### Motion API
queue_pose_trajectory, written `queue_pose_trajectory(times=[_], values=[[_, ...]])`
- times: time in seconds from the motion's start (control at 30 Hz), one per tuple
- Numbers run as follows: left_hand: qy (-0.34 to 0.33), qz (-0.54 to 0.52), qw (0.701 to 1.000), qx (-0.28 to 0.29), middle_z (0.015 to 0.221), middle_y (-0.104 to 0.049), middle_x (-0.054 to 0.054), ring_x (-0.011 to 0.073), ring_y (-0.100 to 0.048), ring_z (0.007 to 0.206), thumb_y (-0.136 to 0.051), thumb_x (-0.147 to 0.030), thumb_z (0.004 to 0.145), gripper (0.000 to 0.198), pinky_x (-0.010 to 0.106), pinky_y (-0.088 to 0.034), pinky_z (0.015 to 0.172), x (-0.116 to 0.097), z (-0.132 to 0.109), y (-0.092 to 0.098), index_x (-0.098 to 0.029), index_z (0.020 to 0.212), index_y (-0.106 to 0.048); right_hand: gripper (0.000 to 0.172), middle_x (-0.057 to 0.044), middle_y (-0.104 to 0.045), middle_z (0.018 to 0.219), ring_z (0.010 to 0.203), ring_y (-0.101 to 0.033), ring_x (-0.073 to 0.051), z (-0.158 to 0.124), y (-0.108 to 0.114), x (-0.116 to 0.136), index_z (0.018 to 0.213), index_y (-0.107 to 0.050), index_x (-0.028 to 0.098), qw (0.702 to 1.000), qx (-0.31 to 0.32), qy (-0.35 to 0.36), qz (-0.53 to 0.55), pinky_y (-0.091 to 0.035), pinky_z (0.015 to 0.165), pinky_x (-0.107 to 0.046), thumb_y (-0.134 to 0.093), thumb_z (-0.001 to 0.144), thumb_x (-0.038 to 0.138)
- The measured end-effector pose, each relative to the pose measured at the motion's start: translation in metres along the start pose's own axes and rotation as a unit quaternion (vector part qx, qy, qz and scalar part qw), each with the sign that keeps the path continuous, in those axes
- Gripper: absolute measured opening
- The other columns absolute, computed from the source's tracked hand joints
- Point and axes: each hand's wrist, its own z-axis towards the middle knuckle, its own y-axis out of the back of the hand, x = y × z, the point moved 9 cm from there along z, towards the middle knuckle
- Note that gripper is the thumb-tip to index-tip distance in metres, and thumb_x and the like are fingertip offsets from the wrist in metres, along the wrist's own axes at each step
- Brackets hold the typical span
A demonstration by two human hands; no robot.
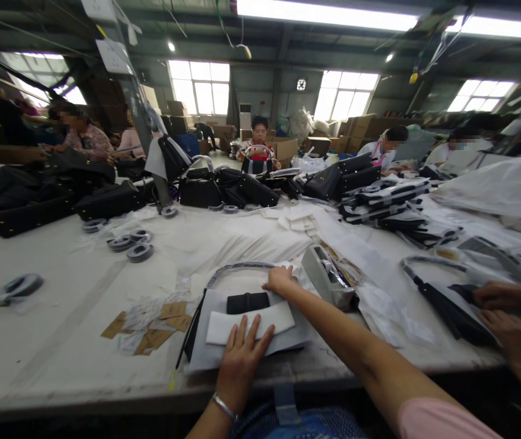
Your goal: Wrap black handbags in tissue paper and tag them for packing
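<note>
A black handbag lies on the table in front of me, mostly covered by a pale sheet. A white foam-like strip rests across the sheet, and a small black folded piece sits just above it. My left hand is spread flat on the strip, its fingers apart. At the bag's far right, my right hand has its fingers curled at the end of the plastic-wrapped handle; part of the grip is hidden.
Brown tags and small packets lie to the left, near rolled grey straps. A tape dispenser stands right of the bag. A co-worker's hands handle another bag at far right. Black bags are piled behind.
</note>
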Motion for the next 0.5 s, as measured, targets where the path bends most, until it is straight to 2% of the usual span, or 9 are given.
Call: queue_pose_trajectory(times=[0.1,0.17,0.27,0.33,0.4,0.5], values=[[0.014,-0.004,1.0,-0.017,0.153,-0.045,0.0,0.0302,-0.05,0.134,-0.045,-0.006,0.092,0.067,0.046,-0.053,0.102,0.001,0.0,0.001,-0.04,0.149,-0.034,0.044,-0.017,-0.066,0.123,0.122,-0.055,-0.034,-0.002,0.0,-0.007,0.11,-0.069,0.013,0.999,0.004,-0.036,0.027,-0.036,0.105,-0.057,-0.076,0.078,0.042],[0.021,-0.006,0.999,-0.026,0.153,-0.045,0.0,0.0302,-0.05,0.134,-0.044,-0.005,0.092,0.067,0.046,-0.053,0.102,0.001,-0.001,0.002,-0.04,0.149,-0.035,0.032,-0.014,-0.069,0.117,0.118,-0.058,-0.032,-0.007,0.002,-0.011,0.101,-0.072,0.016,0.998,-0.004,-0.037,0.055,-0.037,0.105,-0.054,-0.076,0.078,0.038],[0.01,-0.005,1.0,-0.013,0.151,-0.048,0.0,0.0302,-0.052,0.132,-0.045,-0.004,0.092,0.067,0.045,-0.054,0.101,0.001,0.0,0.003,-0.04,0.148,-0.037,0.016,-0.009,-0.073,0.111,0.119,-0.057,-0.031,-0.017,0.011,-0.013,0.087,-0.074,0.021,0.993,-0.052,-0.006,0.109,-0.027,0.11,-0.056,-0.074,0.079,0.036],[-0.005,-0.004,1.0,0.004,0.15,-0.049,0.0,0.0305,-0.054,0.13,-0.046,-0.005,0.092,0.067,0.044,-0.055,0.1,0.002,0.002,0.004,-0.039,0.148,-0.038,0.016,-0.006,-0.073,0.112,0.12,-0.057,-0.03,-0.024,0.018,-0.015,0.088,-0.073,0.022,0.984,-0.092,0.024,0.151,-0.022,0.112,-0.056,-0.07,0.083,0.037],[-0.015,-0.005,1.0,0.018,0.15,-0.05,0.001,0.0306,-0.055,0.13,-0.047,-0.005,0.092,0.066,0.044,-0.055,0.1,0.004,0.005,0.006,-0.039,0.148,-0.038,0.018,-0.005,-0.074,0.108,0.112,-0.061,-0.026,-0.029,0.022,-0.016,0.091,-0.071,0.021,0.971,-0.115,0.064,0.198,-0.03,0.11,-0.049,-0.067,0.085,0.037],[-0.017,-0.008,0.999,0.029,0.15,-0.049,0.001,0.0305,-0.054,0.13,-0.047,-0.005,0.092,0.066,0.045,-0.054,0.101,0.008,0.009,0.005,-0.038,0.148,-0.038,0.018,-0.005,-0.076,0.096,0.093,-0.068,-0.02,-0.035,0.025,-0.014,0.091,-0.069,0.018,0.945,-0.122,0.135,0.27,-0.048,0.09,-0.033,-0.066,0.085,0.034]])
